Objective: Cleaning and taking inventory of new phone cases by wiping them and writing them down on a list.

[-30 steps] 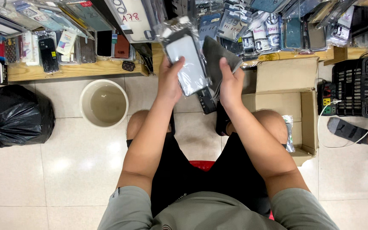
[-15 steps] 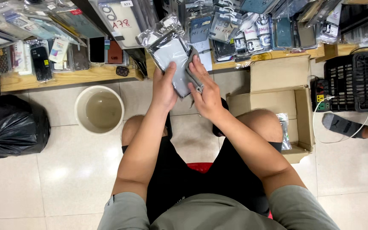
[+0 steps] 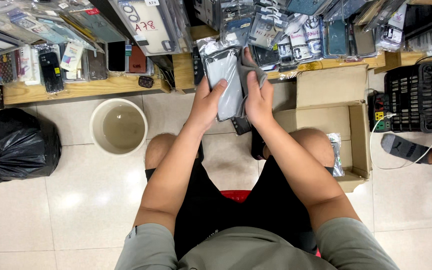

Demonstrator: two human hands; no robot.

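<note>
Above the knees, the left hand (image 3: 207, 102) grips the lower edge of a clear plastic sleeve holding a pale grey phone case (image 3: 224, 82), thumb pressed across its front. The right hand (image 3: 259, 97) presses a grey cloth (image 3: 252, 76) against the sleeve's right side. Beyond lie a cream bucket (image 3: 118, 127), an open cardboard box (image 3: 331, 117) and a wooden shelf (image 3: 83, 87) of packaged cases.

Left hand (image 3: 207, 102) gripped a pale grey phone case in clear plastic wrap (image 3: 224, 80); right hand (image 3: 257, 100) pressed a grey cloth (image 3: 250, 75) against it. Round cream bucket (image 3: 118, 126) and open cardboard box (image 3: 333, 112) flanked the knees.
</note>
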